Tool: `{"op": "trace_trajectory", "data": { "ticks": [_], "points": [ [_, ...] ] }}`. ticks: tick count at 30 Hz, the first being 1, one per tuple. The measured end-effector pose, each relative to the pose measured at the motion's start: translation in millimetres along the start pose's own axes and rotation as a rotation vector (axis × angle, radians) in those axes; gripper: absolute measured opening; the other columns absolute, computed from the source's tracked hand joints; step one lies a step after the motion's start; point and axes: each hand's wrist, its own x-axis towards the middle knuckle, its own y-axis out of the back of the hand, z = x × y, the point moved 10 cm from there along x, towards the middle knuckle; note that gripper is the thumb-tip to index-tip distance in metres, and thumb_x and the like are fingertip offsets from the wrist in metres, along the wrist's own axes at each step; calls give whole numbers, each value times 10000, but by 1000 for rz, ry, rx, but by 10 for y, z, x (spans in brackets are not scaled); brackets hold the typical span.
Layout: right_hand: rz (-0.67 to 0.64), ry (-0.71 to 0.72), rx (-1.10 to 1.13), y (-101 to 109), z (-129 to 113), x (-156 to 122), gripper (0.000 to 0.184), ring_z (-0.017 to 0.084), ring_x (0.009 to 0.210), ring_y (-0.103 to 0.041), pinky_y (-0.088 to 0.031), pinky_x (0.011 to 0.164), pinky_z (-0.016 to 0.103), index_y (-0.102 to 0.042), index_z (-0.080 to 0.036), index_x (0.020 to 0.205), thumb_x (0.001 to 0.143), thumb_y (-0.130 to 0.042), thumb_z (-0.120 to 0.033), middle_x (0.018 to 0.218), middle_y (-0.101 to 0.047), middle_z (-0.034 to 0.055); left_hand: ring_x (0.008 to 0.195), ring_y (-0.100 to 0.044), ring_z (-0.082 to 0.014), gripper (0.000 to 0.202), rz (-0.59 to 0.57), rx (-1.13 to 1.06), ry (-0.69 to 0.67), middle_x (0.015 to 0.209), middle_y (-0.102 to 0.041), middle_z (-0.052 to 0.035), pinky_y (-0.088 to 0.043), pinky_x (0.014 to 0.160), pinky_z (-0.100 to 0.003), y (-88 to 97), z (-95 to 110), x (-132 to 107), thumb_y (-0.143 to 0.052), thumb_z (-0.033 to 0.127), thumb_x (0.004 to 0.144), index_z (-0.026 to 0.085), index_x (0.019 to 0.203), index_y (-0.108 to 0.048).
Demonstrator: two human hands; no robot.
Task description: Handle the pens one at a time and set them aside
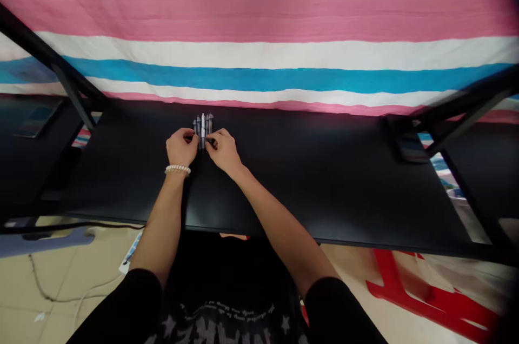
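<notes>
Several pens [203, 123] lie side by side on the black table [324, 182], pointing away from me. One is white, and the others look grey or clear with dark parts. At the left edge of the row is my left hand [182, 146], fingers curled, thumb and fingertips against the outer pens. From the opposite side my right hand [224, 150] pinches at the row's right edge. A pale coiled band [177, 169] circles my left wrist. My fingers partly cover the pens' near ends.
A striped pink, white and blue cloth [259, 79] hangs along the table's back edge. Dark metal supports [75, 92] slant at both ends. A dark flat object [409, 144] rests at the right end. Below are a red plastic stool [405, 290] and cables [52, 298].
</notes>
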Motion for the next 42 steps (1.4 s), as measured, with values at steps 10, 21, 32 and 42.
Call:
{"op": "trace_trajectory", "data": {
  "ticks": [10,21,32,42],
  "points": [
    [61,-53,34,21,14,-106,219,116,656,-568,-544,741,305,-744,-160,1032,853,-617,-159,990,-607,66,673,-668,-211,176,34,2,3,906,-770,-109,-525,754,-373,-6,12,-20,-649,283,814,158,920,-712],
    [190,-136,256,199,229,-193,185,144,691,-638,-576,716,313,-734,-174,946,805,-616,-176,861,-686,45,680,-659,-193,75,120,-96,24,834,-736,-77,-538,736,-358,59,-16,-19,-657,218,805,173,865,-663],
    [29,-253,867,551,490,-656,266,131,683,-672,-561,653,296,-795,-232,964,740,-813,-375,841,-780,26,824,-729,-159,347,-308,-1007,135,1024,-744,-89,-610,774,-313,-594,274,-251,-783,412,808,193,1051,-667],
    [-69,-251,950,653,382,-716,320,120,680,-665,-542,602,263,-799,-246,974,712,-857,-422,856,-782,27,765,-688,-124,269,-533,-1145,206,903,-710,-30,-576,669,-241,-823,565,-539,-807,346,799,211,989,-673]
  ]
}}
